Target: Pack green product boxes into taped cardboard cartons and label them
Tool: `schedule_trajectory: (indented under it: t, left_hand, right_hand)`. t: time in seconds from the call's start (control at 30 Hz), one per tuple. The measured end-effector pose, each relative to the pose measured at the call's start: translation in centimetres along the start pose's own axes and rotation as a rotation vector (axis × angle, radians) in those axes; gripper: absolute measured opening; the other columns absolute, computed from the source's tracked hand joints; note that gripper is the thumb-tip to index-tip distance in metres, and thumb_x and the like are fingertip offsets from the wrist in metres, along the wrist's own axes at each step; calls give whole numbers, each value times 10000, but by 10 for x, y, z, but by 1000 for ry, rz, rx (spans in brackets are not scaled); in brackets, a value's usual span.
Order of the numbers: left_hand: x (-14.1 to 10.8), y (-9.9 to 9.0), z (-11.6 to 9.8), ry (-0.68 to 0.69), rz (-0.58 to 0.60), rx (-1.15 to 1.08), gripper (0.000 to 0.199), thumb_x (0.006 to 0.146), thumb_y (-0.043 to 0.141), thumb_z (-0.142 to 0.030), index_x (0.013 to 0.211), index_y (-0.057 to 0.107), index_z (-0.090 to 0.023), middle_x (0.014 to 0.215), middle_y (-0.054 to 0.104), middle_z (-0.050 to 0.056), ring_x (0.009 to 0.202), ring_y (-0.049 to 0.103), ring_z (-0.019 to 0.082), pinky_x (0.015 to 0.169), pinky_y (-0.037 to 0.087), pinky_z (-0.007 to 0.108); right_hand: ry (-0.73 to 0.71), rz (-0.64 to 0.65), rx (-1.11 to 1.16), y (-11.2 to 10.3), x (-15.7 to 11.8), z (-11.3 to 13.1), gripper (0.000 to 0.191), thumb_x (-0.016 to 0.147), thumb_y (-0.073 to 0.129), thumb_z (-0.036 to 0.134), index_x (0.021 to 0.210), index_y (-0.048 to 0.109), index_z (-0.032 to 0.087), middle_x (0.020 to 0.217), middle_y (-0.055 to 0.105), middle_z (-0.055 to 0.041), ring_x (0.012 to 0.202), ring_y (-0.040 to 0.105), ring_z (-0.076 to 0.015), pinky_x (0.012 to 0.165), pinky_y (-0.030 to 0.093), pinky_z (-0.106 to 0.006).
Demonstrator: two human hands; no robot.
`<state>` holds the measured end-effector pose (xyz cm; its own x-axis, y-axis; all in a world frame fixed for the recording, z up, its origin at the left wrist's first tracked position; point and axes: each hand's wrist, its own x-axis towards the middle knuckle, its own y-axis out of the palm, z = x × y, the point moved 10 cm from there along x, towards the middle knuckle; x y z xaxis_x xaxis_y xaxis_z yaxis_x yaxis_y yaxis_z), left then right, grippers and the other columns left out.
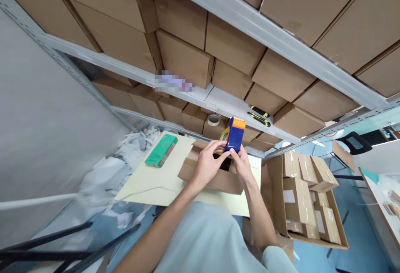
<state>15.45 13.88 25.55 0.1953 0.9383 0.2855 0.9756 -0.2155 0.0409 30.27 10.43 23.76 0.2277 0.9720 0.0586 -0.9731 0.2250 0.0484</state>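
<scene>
A blue tape dispenser (235,136) with an orange top edge and a yellow round part at its left side is held upright between my two hands. My left hand (210,160) grips its lower left, fingers bent around the edge and thumb near the bottom front. At its lower right, my right hand (242,165) presses a thumb against the base; the fingers behind are partly hidden. Directly beneath lies an open cardboard box (200,172) with its flaps spread; something dark shows inside, and my hands cover much of it.
A green box (161,150) lies on the pale tabletop (140,187) to the left. On the shelf ahead are yellow-black cutters (259,117), a tape roll (213,119) and stacked cartons (184,56). A large carton (339,233) of smaller boxes stands right; crumpled white material (109,171) heaps left.
</scene>
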Motion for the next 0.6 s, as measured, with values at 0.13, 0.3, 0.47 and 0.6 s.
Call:
schedule_trajectory:
  t: [0.13, 0.3, 0.47, 0.6]
  left_hand:
    - [-9, 3, -11, 28, 87, 52, 254, 971, 727, -298, 1210, 788, -239, 1217, 782, 70, 1026, 796, 214, 929, 691, 352]
    - [-36, 8, -35, 89, 144, 97, 216, 979, 734, -227, 1184, 797, -247, 1237, 802, 65, 1105, 794, 215, 989, 673, 348]
    - [-56, 4, -58, 145, 110, 195, 213, 1024, 704, -240, 1215, 797, -248, 1213, 832, 63, 1087, 808, 212, 1020, 656, 344]
    - [-47, -22, -84, 173, 46, 284, 254, 1032, 718, -343, 1257, 785, -245, 1178, 834, 61, 1052, 802, 214, 979, 656, 342]
  right_hand:
    - [86, 16, 113, -2, -17, -3, 552, 873, 843, 644, 1248, 751, 248, 1225, 823, -79, 1252, 735, -304, 1212, 513, -482]
    - [180, -8, 141, -4, -32, -3, 643, 843, 797, 800, 1125, 781, 222, 1087, 840, -125, 1209, 764, -354, 1048, 627, -499]
    - [103, -76, -36, -15, -39, 9, 666, 827, 795, 828, 1043, 798, 199, 1014, 843, -122, 1071, 797, -336, 945, 663, -441]
    - [-9, -27, -221, -16, -48, 27, 609, 841, 822, 782, 1004, 818, 196, 983, 849, -115, 948, 803, -322, 894, 668, -434]
